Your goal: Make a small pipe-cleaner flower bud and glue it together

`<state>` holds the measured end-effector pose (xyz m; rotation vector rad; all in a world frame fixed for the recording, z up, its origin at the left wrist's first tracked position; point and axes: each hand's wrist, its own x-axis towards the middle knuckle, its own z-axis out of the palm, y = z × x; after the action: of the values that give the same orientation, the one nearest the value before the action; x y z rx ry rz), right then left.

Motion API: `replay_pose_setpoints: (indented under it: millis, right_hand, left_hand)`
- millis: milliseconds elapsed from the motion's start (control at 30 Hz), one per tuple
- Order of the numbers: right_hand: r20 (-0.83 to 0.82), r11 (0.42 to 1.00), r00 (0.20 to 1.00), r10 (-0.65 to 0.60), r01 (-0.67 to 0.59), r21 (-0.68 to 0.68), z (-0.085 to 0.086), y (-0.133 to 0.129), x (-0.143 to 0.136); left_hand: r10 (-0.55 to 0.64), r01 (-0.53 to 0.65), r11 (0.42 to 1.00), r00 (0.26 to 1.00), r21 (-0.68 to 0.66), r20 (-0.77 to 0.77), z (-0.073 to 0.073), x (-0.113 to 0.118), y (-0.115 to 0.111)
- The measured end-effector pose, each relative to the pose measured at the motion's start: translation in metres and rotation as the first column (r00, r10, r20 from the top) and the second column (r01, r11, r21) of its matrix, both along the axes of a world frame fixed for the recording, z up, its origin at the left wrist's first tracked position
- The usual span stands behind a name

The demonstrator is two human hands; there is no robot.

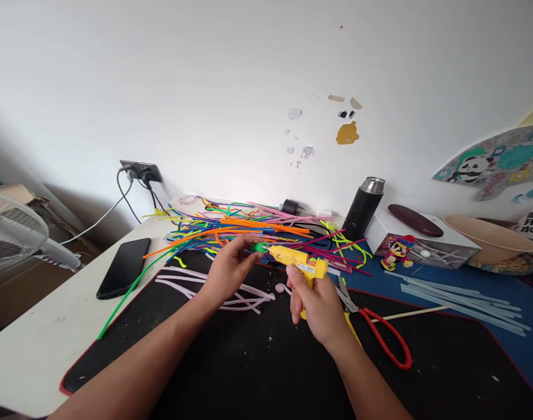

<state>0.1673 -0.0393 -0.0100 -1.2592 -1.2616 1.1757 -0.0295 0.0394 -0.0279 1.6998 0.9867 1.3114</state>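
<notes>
The left hand [231, 269] reaches in from the lower left, its forearm slanting over the black mat [244, 379], back of the hand up, thumb and fingertips pinched together on a small green piece [258, 248]. That piece is just in front of the pile of stems [266, 224], near the middle of the view. The right hand [321, 306] comes from the lower right, wrist bent inward, its fingers closed around the handle of a yellow glue gun [288, 255], thumb along its near side. The nozzle points left at the green piece; whether they touch, I cannot tell.

There is one glue gun, one pair of red-handled cutters [388, 338] beside the right forearm, one thin wooden stick [417, 313], one phone [123, 268] on the left and one figurine [398, 254]. Several lilac stems [179, 280] lie by the left hand, with one small lilac coil [280, 287] near the gun. The colored stems overlap too much to count, as do the clear glue sticks [467, 303] on the right. Two plugs sit in the wall socket [139, 170].

Three containers stand at the back right: a black flask [363, 210] with its silver top on, a white box [380, 227] with a dark oval on top, and a tan bowl [489, 233]. Their contents cannot be made out.
</notes>
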Motion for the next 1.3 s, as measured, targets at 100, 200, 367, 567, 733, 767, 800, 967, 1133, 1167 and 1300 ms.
replay_pose_setpoints:
  millis: [100,200,367,567,733,767,800,967,1133,1167,1300]
  right_hand:
    - [0.003,1.000,1.000,0.003,-0.003,-0.005,0.001,0.000,0.000]
    - [0.008,1.000,1.000,-0.012,0.012,-0.016,0.000,0.000,0.000]
    - [0.016,1.000,1.000,0.006,-0.006,-0.028,-0.001,0.000,0.002]
    - [0.019,0.999,1.000,0.007,-0.006,-0.032,-0.001,-0.001,0.001]
    - [0.025,0.999,1.000,-0.003,0.004,-0.034,-0.001,-0.001,0.001]
    - [0.031,0.999,0.999,-0.008,0.009,-0.032,-0.001,-0.001,0.001]
    - [0.036,0.999,0.999,-0.013,0.014,-0.029,0.000,-0.001,0.001]
    - [0.033,0.999,0.999,-0.025,0.025,-0.022,0.003,-0.003,0.000]
    - [0.032,0.999,0.999,-0.032,0.033,-0.024,0.003,-0.003,0.000]
    - [0.034,0.999,0.999,-0.035,0.035,-0.021,0.003,-0.003,0.001]
    - [0.054,0.999,0.997,-0.045,0.047,-0.022,0.002,-0.002,0.002]
  left_hand:
    - [-0.003,0.003,1.000,1.000,0.003,-0.005,0.002,0.001,-0.001]
    - [-0.002,0.003,1.000,1.000,0.018,-0.007,0.003,0.001,-0.002]
    - [0.010,-0.009,0.999,0.999,0.036,-0.031,0.003,0.000,-0.004]
    - [0.025,-0.022,0.998,0.998,0.050,-0.049,0.005,0.000,-0.004]
    - [0.033,-0.029,0.998,0.997,0.057,-0.064,0.007,0.000,-0.005]
    - [0.033,-0.029,0.998,0.997,0.059,-0.066,0.008,0.000,-0.005]
    - [0.033,-0.029,0.998,0.997,0.062,-0.068,0.008,0.000,-0.005]
    - [0.022,-0.015,0.997,0.996,0.081,-0.083,0.006,-0.001,-0.006]
    - [0.022,-0.016,0.997,0.996,0.080,-0.084,0.009,0.000,-0.006]
    - [0.022,-0.016,0.997,0.996,0.079,-0.082,0.009,0.001,-0.006]
    - [0.028,-0.022,0.997,0.997,0.081,-0.077,0.011,0.001,-0.007]
